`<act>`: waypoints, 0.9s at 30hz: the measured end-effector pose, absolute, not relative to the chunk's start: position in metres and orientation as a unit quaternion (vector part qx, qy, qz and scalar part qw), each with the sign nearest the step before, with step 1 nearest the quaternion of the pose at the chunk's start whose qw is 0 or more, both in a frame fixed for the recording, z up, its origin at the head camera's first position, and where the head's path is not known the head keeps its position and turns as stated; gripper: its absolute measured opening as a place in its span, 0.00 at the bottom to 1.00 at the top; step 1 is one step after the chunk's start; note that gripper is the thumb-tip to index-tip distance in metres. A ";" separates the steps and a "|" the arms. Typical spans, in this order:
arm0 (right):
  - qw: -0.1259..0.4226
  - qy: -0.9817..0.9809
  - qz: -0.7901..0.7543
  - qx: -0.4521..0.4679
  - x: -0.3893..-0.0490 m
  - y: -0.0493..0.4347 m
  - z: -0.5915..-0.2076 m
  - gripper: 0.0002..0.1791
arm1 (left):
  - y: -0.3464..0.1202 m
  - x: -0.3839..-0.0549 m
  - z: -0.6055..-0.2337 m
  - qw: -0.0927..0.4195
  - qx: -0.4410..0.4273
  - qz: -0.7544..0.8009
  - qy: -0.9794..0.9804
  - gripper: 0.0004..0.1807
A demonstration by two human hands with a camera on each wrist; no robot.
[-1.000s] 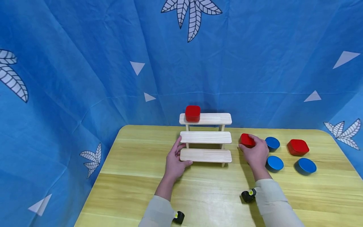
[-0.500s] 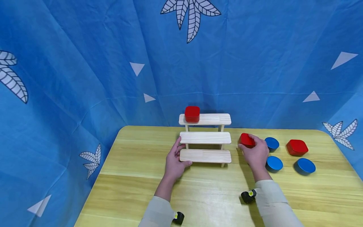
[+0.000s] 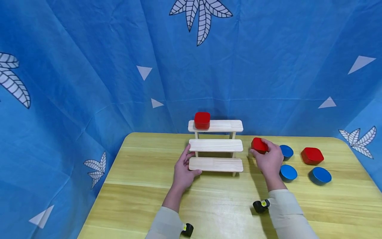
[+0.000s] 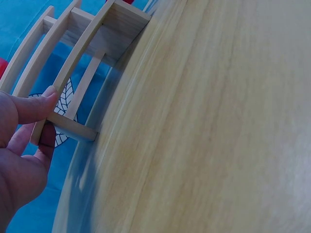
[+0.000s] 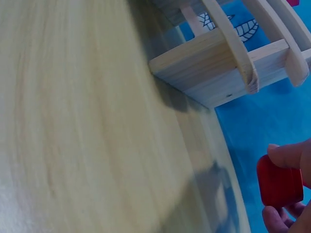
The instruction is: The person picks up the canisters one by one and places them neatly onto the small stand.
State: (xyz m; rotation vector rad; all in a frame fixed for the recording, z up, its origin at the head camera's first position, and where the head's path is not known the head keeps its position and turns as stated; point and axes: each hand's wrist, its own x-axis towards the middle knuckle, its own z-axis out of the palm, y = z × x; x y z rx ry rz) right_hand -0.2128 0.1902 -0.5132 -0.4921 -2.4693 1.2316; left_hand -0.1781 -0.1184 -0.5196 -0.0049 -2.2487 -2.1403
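My left hand (image 3: 184, 171) grips the left end of the lowest board of a three-step wooden shelf (image 3: 216, 145). In the left wrist view the thumb lies over the board's edge and the fingers (image 4: 46, 145) are beneath it. Right of the shelf, my right hand (image 3: 270, 160) holds a small red square box (image 3: 259, 146) between thumb and fingers. The right wrist view shows this red box (image 5: 279, 182) pinched at its sides, with the hand's shadow on the table. Another red box (image 3: 202, 120) stands at the left end of the top board.
Beyond my right hand, several blue round boxes (image 3: 320, 176) and one more red box (image 3: 312, 156) stand on the wooden table (image 3: 137, 186). Behind the table hangs a blue cloth (image 3: 268, 66) with leaf prints. Each sleeve carries a small black camera (image 3: 261, 206).
My right hand has raised the red box slightly over the last half second. My left hand keeps its grip on the shelf, which stays in place.
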 end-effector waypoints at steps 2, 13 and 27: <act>0.178 -0.866 0.435 -0.170 -0.213 0.189 -0.511 0.36 | -0.119 -0.178 -0.520 0.020 -0.002 -0.689 -0.724 0.65; 0.205 -0.860 0.439 -0.156 -0.212 0.185 -0.498 0.35 | -0.119 -0.179 -0.521 0.017 -0.002 -0.691 -0.723 0.65; 0.217 -0.852 0.453 -0.152 -0.211 0.179 -0.480 0.35 | -0.118 -0.178 -0.518 0.017 -0.004 -0.694 -0.720 0.65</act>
